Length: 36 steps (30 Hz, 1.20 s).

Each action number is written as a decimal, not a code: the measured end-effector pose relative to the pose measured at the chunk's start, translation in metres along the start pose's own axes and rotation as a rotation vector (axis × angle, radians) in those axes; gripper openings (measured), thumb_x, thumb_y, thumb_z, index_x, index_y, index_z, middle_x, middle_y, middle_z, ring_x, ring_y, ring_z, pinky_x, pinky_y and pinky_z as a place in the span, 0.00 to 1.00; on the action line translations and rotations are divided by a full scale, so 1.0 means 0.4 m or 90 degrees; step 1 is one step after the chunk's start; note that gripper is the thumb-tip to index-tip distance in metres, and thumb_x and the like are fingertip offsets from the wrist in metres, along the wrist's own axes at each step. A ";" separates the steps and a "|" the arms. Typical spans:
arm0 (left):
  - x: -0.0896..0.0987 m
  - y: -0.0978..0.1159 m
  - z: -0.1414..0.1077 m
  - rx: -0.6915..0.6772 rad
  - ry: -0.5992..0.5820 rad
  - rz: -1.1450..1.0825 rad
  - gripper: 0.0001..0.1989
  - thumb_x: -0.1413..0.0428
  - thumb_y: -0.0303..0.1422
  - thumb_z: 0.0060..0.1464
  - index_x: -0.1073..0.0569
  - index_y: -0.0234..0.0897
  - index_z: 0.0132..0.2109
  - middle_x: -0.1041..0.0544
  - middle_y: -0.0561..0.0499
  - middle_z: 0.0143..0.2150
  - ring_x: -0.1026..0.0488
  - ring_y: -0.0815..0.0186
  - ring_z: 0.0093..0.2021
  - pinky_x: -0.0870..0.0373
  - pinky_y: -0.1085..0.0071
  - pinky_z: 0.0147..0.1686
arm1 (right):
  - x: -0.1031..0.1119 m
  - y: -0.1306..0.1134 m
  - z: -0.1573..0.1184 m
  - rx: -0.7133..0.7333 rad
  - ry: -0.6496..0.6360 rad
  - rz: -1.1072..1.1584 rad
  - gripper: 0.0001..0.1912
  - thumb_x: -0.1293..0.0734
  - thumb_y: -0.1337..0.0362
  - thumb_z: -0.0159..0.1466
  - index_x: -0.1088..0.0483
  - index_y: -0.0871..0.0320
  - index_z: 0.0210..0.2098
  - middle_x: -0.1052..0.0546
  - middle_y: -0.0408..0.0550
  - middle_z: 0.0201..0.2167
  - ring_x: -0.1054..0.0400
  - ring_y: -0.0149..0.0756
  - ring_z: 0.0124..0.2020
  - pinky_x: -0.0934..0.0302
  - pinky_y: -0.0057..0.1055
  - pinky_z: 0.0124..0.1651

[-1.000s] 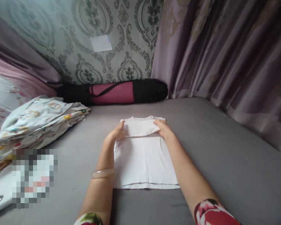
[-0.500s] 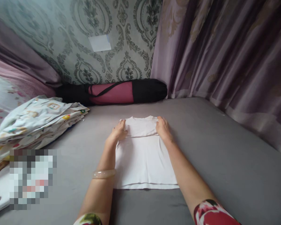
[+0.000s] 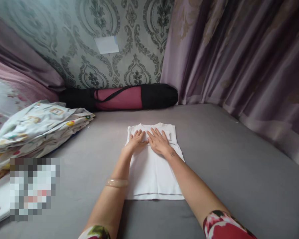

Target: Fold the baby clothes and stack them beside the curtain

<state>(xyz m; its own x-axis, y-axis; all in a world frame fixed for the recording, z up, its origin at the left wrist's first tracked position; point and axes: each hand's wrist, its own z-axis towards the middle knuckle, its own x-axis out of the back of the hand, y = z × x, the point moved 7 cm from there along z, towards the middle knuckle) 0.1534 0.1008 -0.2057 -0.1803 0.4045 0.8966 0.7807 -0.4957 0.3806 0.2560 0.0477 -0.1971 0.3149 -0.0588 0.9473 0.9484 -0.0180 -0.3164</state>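
Observation:
A white shirt (image 3: 151, 172) lies spread on the grey bed sheet, its neckline at the far end and its sleeves folded in across the upper part. My left hand (image 3: 137, 141) rests palm down on the left of the folded upper part, fingers spread. Beside it, my right hand (image 3: 159, 142) lies flat on the same part, fingers also apart. The two thumbs almost meet near the shirt's middle. A pale bangle (image 3: 116, 182) circles my left forearm.
On the left sits a stack of folded patterned cloth (image 3: 45, 122), with a white item (image 3: 1, 199) partly blurred in front. A long black and maroon bag (image 3: 119, 98) lies along the wall. Purple curtains (image 3: 201, 49) hang at the right, above the grey sheet (image 3: 226, 159).
Both hands have moved inward from the shirt's shoulder edges to its middle and now lie flat with spread fingers. The shirt stays in about the same place.

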 end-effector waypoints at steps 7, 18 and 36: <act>0.016 -0.027 0.014 0.047 0.086 0.017 0.34 0.56 0.45 0.61 0.49 0.29 0.68 0.58 0.34 0.72 0.64 0.48 0.71 0.61 0.48 0.65 | 0.023 0.003 -0.002 -0.031 0.077 -0.019 0.28 0.50 0.58 0.70 0.47 0.60 0.67 0.51 0.53 0.70 0.64 0.43 0.70 0.78 0.47 0.68; 0.000 -0.072 0.014 0.129 0.168 0.032 0.40 0.64 0.51 0.62 0.51 0.20 0.68 0.57 0.30 0.71 0.64 0.48 0.71 0.64 0.49 0.66 | -0.003 0.053 0.005 -0.147 0.063 -0.028 0.33 0.50 0.56 0.70 0.52 0.74 0.67 0.53 0.64 0.69 0.63 0.47 0.70 0.73 0.44 0.68; 0.028 -0.127 0.031 0.158 0.191 -0.110 0.37 0.63 0.51 0.61 0.44 0.25 0.66 0.54 0.32 0.71 0.60 0.47 0.71 0.62 0.48 0.66 | 0.032 0.170 0.003 -0.293 0.087 -0.041 0.32 0.48 0.58 0.69 0.50 0.75 0.66 0.53 0.67 0.69 0.62 0.51 0.70 0.65 0.45 0.67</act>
<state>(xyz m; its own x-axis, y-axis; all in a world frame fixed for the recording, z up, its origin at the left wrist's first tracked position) 0.1191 0.1400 -0.2178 -0.4591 0.2056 0.8643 0.8372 -0.2254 0.4983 0.3244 0.0471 -0.2065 0.2190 -0.1729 0.9603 0.8419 -0.4641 -0.2755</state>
